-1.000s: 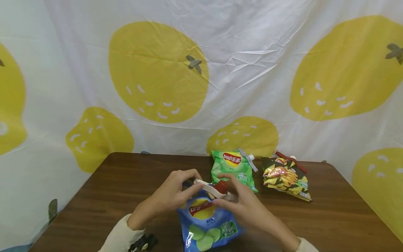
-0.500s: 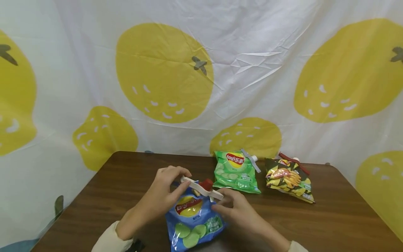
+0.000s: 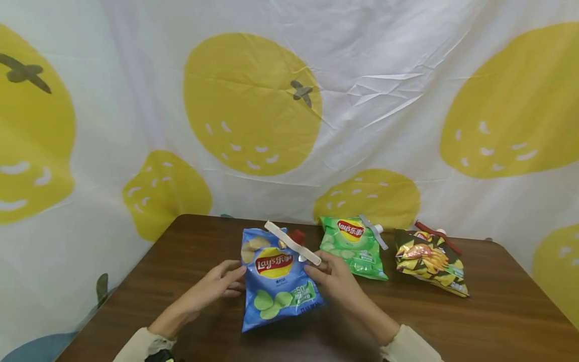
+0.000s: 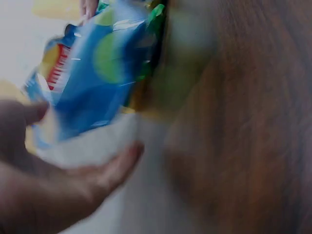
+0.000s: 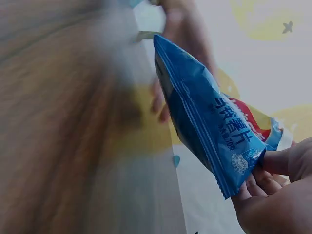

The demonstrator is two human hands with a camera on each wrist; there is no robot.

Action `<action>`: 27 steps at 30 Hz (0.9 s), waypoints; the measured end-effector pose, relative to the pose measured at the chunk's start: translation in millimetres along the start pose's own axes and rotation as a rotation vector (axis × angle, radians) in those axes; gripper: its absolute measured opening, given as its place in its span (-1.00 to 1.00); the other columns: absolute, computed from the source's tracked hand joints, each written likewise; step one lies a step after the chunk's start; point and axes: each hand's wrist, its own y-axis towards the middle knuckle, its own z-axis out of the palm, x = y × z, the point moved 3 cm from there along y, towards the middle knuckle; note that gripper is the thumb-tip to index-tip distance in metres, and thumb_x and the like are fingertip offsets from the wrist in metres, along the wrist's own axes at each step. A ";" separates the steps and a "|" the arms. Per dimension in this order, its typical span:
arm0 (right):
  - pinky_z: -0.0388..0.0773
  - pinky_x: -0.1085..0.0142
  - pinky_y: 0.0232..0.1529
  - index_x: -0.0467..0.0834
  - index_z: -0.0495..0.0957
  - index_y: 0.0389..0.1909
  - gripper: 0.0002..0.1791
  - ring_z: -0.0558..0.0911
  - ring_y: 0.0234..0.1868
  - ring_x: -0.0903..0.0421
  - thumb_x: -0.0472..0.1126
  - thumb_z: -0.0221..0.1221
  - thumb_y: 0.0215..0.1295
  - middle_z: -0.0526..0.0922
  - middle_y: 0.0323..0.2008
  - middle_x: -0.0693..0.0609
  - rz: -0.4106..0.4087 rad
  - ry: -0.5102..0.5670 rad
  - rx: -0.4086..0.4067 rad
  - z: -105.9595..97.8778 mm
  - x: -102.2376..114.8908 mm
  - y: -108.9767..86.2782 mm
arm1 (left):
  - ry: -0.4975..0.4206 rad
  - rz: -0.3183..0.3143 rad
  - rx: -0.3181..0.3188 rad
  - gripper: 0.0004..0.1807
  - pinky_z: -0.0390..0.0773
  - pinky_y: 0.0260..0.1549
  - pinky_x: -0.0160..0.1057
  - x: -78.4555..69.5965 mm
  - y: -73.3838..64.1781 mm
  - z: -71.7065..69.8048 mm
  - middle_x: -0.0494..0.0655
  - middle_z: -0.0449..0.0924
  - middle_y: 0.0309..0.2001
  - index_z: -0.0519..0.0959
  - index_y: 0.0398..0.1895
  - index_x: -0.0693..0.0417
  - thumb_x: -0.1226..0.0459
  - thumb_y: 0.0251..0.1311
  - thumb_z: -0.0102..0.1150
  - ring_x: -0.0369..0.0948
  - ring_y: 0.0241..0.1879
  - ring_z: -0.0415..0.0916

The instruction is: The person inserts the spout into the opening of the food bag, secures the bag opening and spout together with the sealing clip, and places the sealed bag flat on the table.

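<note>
A blue Lay's chip bag [image 3: 280, 274] is held up over the table, its front facing me. Across its upper right corner runs a white bag clip [image 3: 293, 243] with a red cap [image 3: 297, 236]. My right hand [image 3: 340, 282] pinches the bag's right edge just under the clip, thumb on the front. In the right wrist view the right hand [image 5: 275, 190] grips the bag [image 5: 209, 107] near its side. My left hand [image 3: 212, 289] is at the bag's left edge with fingers loosely extended; the left wrist view shows its thumb and fingers spread beside the blue bag [image 4: 102, 83].
Behind, on the brown wooden table [image 3: 452, 327], lie a green chip bag [image 3: 350, 251] with a grey clip [image 3: 373, 232] and a black-and-yellow chip bag [image 3: 429, 259] with a red clip [image 3: 439, 236]. A lemon-print curtain [image 3: 253, 201] hangs past the table's far edge.
My left hand has let go of the clip's left end and moved down to the bag's left side. The right hand has shifted from the clip to the bag's edge, and the bag is raised.
</note>
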 end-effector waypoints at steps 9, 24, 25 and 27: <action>0.32 0.37 -0.65 -0.20 0.46 -0.23 -0.79 0.38 -0.64 0.20 -0.24 0.20 0.12 0.43 -0.64 0.04 -0.077 -0.440 -0.207 7.1 4.5 39.1 | -0.206 -0.012 0.113 -0.29 0.54 -0.27 -0.02 17.8 27.5 -4.3 0.20 0.49 -0.04 -0.01 0.29 0.11 0.29 0.13 0.13 0.02 -0.16 0.54; 0.33 0.34 -0.64 -0.30 0.44 -0.39 -0.77 0.41 -0.59 0.10 -0.23 0.18 -0.02 0.45 -0.59 -0.03 0.066 -0.676 -0.211 10.5 -19.1 88.4 | 0.509 0.096 -0.258 -0.44 0.49 -0.51 -0.28 24.5 71.4 -20.3 -0.02 0.56 -0.46 0.31 0.02 0.39 0.28 -0.03 0.25 -0.24 -0.49 0.49; 0.34 0.34 -0.62 -0.31 0.44 -0.35 -0.75 0.42 -0.58 0.10 -0.23 0.18 -0.01 0.46 -0.56 -0.03 0.059 -0.678 -0.216 8.9 -19.0 86.9 | 0.573 0.114 -0.283 -0.41 0.46 -0.52 -0.29 22.7 71.8 -20.4 -0.05 0.55 -0.49 0.31 0.04 0.39 0.24 -0.03 0.25 -0.25 -0.51 0.47; 0.42 0.29 -0.53 -0.33 0.42 -0.18 -0.67 0.49 -0.49 0.08 -0.23 0.16 0.04 0.53 -0.44 -0.09 0.025 -0.698 -0.212 6.3 -15.4 79.4 | 0.642 0.132 -0.302 -0.36 0.45 -0.50 -0.28 19.1 70.4 -20.2 -0.07 0.53 -0.48 0.26 0.11 0.39 0.17 0.04 0.21 -0.25 -0.51 0.45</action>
